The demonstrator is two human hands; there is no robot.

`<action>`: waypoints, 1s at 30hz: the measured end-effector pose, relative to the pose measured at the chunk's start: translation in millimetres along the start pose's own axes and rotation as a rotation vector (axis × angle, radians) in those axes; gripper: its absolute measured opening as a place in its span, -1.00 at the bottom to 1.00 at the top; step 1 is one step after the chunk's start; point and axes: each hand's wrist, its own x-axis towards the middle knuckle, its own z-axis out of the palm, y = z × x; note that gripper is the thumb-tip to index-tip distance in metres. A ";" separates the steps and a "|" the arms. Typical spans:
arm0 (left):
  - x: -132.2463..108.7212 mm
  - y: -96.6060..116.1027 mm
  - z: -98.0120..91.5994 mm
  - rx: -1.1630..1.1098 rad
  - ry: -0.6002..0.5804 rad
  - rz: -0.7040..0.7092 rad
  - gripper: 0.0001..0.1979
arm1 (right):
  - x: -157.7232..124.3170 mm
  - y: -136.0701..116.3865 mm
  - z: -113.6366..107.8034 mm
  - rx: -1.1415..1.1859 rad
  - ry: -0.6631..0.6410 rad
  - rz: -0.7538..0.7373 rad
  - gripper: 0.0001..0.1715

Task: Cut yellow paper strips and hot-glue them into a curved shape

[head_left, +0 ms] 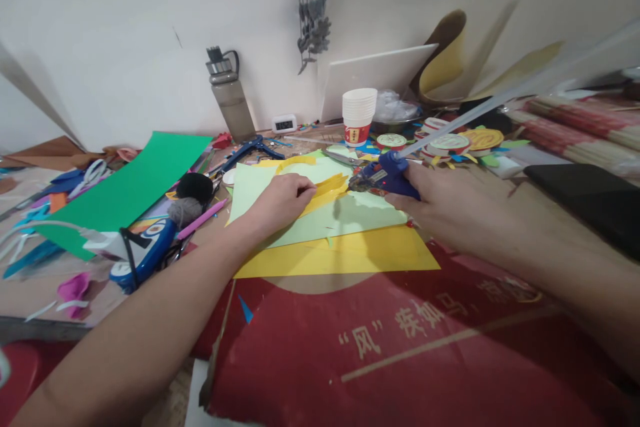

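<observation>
My right hand (433, 200) grips a blue hot glue gun (386, 173), and a long clear glue stick (463, 119) sticks out of its back. The gun's nozzle is at the right end of a folded yellow paper strip (327, 192). With fingers curled, my left hand (286, 199) holds the strip's left part down; its fingertips are partly hidden. Beneath lies a pale green sheet (300, 235) on top of a yellow sheet (350, 253). A curved yellow strip (296, 163) rests just beyond my left hand.
A red cardboard box (310, 347) supports the sheets. Behind stand a water bottle (233, 103), stacked paper cups (359, 113) and a small clock (285, 123). Green card (145, 180) and a blue device (145, 257) lie left, a black phone-like slab (590, 200) right. Scissors (343, 157) lie beyond the strip.
</observation>
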 end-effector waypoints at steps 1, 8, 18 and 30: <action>-0.1 0.4 -0.2 -0.004 -0.001 -0.003 -0.71 | -0.6 -2.0 0.6 -0.002 -0.010 -0.004 -0.78; -1.2 2.6 -1.2 -0.066 -0.002 -0.029 -0.73 | 1.0 -3.4 11.9 0.060 -0.027 -0.022 -0.74; -1.6 3.8 -2.3 -0.059 -0.002 -0.019 -0.72 | -0.2 -12.6 22.3 0.124 -0.007 -0.078 -0.73; -4.2 3.4 -1.4 -0.055 0.042 -0.069 -0.84 | -2.2 -9.0 15.9 0.134 -0.029 -0.034 -0.78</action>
